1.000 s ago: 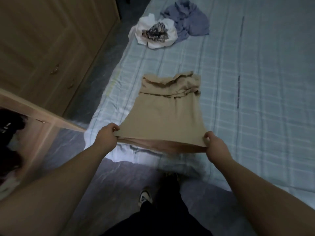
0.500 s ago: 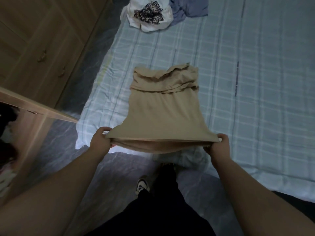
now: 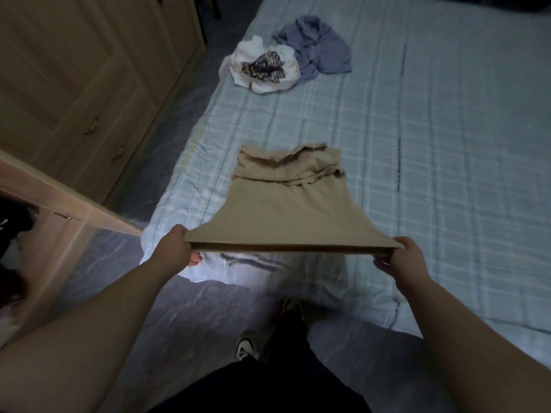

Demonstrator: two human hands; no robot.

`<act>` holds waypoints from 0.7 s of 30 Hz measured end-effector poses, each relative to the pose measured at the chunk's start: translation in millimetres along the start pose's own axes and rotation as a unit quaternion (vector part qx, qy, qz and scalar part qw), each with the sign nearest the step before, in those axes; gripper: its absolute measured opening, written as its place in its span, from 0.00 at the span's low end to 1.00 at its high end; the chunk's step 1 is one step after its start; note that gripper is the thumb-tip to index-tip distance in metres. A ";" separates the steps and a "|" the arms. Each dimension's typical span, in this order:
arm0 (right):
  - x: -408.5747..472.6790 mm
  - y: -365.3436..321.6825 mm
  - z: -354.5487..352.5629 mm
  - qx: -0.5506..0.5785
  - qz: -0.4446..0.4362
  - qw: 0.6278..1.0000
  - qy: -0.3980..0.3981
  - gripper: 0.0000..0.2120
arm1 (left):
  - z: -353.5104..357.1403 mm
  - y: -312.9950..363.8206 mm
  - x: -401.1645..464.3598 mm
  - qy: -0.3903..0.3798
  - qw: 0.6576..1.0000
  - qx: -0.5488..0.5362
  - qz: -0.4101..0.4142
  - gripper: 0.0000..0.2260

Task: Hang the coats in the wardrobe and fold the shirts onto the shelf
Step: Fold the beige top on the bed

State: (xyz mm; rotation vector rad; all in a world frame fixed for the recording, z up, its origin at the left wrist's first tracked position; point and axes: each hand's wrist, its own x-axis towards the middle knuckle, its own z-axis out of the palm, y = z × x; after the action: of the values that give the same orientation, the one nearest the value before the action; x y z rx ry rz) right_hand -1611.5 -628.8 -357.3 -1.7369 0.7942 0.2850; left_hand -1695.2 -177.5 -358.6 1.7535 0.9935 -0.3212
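A tan shirt (image 3: 286,210) lies partly on the bed, its far end folded over in a thick band. My left hand (image 3: 176,248) grips the near left corner of its hem and my right hand (image 3: 402,257) grips the near right corner. Between them the hem is pulled taut and lifted off the mattress edge. Farther up the bed lie a crumpled white shirt with a black print (image 3: 262,68) and a crumpled blue-grey shirt (image 3: 319,46), side by side.
The bed (image 3: 432,144) has a pale checked sheet and fills the right side. A wooden wardrobe with closed doors (image 3: 74,84) stands at left, and an open door edge (image 3: 68,201) juts toward the bed corner. A narrow floor strip runs between.
Both hands have raised the tan shirt's near hem and stretched it tighter. The view has tilted up, bringing the white and blue-grey shirts back fully into sight.
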 end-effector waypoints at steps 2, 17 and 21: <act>-19.8 -19.4 -6.2 0.088 0.008 0.995 -0.034 0.17 | -13.7 15.3 -12.1 -0.014 0.999 -0.046 0.017 0.12; -131.0 -198.5 -71.9 0.427 -0.076 0.889 -0.144 0.13 | -83.2 203.3 -101.2 -0.186 0.888 -0.374 0.193 0.12; -140.2 -252.8 -97.6 0.479 -0.157 0.853 -0.136 0.40 | -82.5 268.2 -113.4 -0.187 0.860 -0.406 0.247 0.10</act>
State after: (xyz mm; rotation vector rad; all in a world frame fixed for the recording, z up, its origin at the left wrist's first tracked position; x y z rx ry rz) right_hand -1574.2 -636.9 -54.7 -0.8166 0.3163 -0.0970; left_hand -1584.4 -187.3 -77.1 1.0398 0.2781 0.0960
